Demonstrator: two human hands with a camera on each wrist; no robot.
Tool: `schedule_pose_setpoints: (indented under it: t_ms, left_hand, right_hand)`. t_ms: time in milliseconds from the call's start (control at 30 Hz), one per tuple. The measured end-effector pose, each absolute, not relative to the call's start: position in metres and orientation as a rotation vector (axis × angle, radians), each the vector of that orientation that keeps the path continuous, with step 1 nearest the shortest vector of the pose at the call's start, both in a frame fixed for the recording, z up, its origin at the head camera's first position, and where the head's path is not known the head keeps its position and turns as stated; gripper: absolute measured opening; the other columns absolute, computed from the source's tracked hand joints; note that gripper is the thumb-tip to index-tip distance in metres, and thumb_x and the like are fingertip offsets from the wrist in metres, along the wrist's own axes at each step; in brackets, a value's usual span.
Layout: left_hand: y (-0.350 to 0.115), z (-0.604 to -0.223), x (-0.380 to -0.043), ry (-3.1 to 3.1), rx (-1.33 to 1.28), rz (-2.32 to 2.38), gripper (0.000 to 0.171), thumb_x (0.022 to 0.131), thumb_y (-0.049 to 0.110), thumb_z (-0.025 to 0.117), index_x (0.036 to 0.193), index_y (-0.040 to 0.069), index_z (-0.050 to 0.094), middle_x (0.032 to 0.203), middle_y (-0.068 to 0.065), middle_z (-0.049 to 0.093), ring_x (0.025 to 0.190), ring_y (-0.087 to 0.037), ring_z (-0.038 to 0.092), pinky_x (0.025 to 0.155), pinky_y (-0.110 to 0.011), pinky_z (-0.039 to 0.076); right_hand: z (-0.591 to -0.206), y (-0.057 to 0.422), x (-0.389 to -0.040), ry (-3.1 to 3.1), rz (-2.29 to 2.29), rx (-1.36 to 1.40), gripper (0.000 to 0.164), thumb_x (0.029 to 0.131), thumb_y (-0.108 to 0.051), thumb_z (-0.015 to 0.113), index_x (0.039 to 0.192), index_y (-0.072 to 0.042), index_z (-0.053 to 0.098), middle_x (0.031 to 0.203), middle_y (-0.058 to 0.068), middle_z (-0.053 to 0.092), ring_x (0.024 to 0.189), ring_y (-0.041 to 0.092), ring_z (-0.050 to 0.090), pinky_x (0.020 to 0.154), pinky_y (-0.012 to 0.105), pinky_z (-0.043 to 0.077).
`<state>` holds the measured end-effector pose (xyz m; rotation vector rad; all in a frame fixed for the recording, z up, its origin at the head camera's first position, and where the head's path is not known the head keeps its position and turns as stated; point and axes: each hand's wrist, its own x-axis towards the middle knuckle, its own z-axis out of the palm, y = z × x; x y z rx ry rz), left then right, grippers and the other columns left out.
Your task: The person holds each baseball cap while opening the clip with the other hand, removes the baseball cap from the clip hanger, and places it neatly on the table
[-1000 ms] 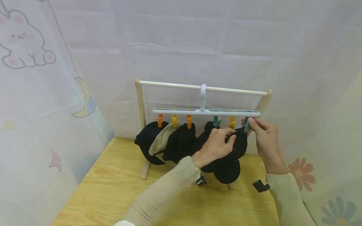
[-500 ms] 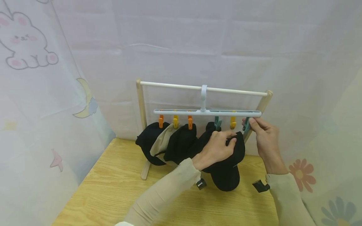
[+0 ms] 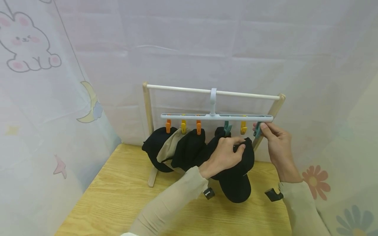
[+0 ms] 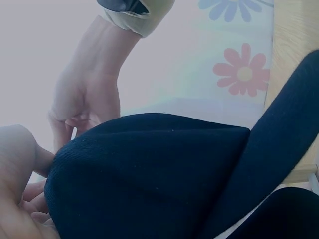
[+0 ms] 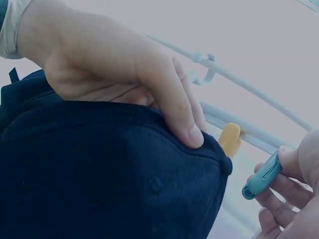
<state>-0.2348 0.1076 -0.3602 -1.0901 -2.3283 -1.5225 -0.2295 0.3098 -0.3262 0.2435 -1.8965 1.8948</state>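
Note:
My left hand (image 3: 225,153) pinches the top of a black baseball cap (image 3: 237,188), whose brim hangs down over the table. In the right wrist view the left thumb lies on the cap's crown (image 5: 124,174), close to its top button. My right hand (image 3: 280,147) pinches a teal clip (image 3: 257,130) at the right end of the pale blue hanger (image 3: 189,117). That clip (image 5: 262,177) has no cloth in it and stands apart from the cap. A yellow clip (image 3: 243,127) hangs just above the left fingers. The left wrist view shows the cap's dark side (image 4: 144,174).
The hanger hooks over the white rail (image 3: 177,88) of a wooden-legged rack. More caps hang to the left: a black one (image 3: 157,144), a beige one (image 3: 169,149) and another black one (image 3: 189,149), under orange and yellow clips. The rack stands on a wooden table (image 3: 112,196) before a printed curtain.
The black cap has come down and slightly left, away from the teal clip, with its brim hanging lower. My left hand has sunk a little; the right hand stays at the clip.

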Motion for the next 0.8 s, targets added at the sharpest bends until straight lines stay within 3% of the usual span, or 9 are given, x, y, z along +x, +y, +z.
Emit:
schedule_pose_setpoints:
  t_ms: [100,167,267,367,567,800]
  left_hand:
    - [0.106,-0.36,-0.234,-2.331,-1.073,-1.531,0.031,0.11,0.016,0.058,0.135,0.004,0.071,0.133,-0.01,0.075,0.066,0.002,0.072,0.078,-0.01,0.055]
    - [0.104,-0.359,-0.233,-2.338,-1.058,-1.527,0.031,0.11,0.017,0.059,0.135,0.004,0.071,0.133,-0.008,0.075,0.09,0.0,0.076,0.089,-0.011,0.054]
    - [0.103,-0.359,-0.233,-2.34,-1.046,-1.525,0.031,0.11,0.018,0.059,0.135,0.005,0.072,0.133,-0.007,0.075,0.109,-0.005,0.074,0.094,-0.014,0.054]
    - [0.101,-0.359,-0.232,-2.328,-1.035,-1.535,0.031,0.11,0.018,0.06,0.135,0.006,0.072,0.132,-0.007,0.076,0.111,-0.007,0.074,0.094,-0.015,0.054]
    - [0.094,-0.361,-0.229,-2.265,-1.017,-1.621,0.028,0.11,0.017,0.06,0.133,0.008,0.072,0.127,-0.006,0.077,0.11,-0.006,0.073,0.093,-0.016,0.056]
    - [0.087,-0.362,-0.225,-2.216,-0.971,-1.738,0.027,0.109,0.016,0.061,0.133,0.007,0.071,0.129,-0.009,0.075,0.114,-0.009,0.073,0.095,-0.018,0.056]
  right_hand:
    - [-0.327,0.311,-0.228,-1.909,1.871,0.28,0.044,0.107,-0.025,0.067,0.137,0.006,0.068,0.108,-0.008,0.081,0.103,0.006,0.074,0.104,0.018,0.042]
    - [-0.328,0.312,-0.226,-1.921,1.855,0.297,0.044,0.108,-0.025,0.065,0.139,0.005,0.067,0.11,-0.009,0.081,0.105,0.006,0.073,0.106,0.018,0.041]
    - [-0.33,0.312,-0.223,-1.929,1.839,0.317,0.045,0.109,-0.025,0.064,0.142,0.005,0.065,0.114,-0.008,0.08,0.108,0.006,0.072,0.111,0.021,0.039]
    - [-0.332,0.312,-0.222,-1.921,1.83,0.353,0.043,0.109,-0.022,0.063,0.143,0.005,0.064,0.117,-0.007,0.08,0.11,0.007,0.072,0.111,0.02,0.04]
    - [-0.336,0.309,-0.221,-1.902,1.811,0.468,0.041,0.111,-0.015,0.058,0.144,0.009,0.061,0.122,-0.002,0.079,0.111,0.009,0.074,0.099,0.018,0.053]
    - [-0.336,0.307,-0.218,-1.913,1.76,0.443,0.037,0.111,-0.015,0.058,0.141,0.007,0.063,0.121,-0.002,0.078,0.108,0.01,0.074,0.099,0.02,0.053]
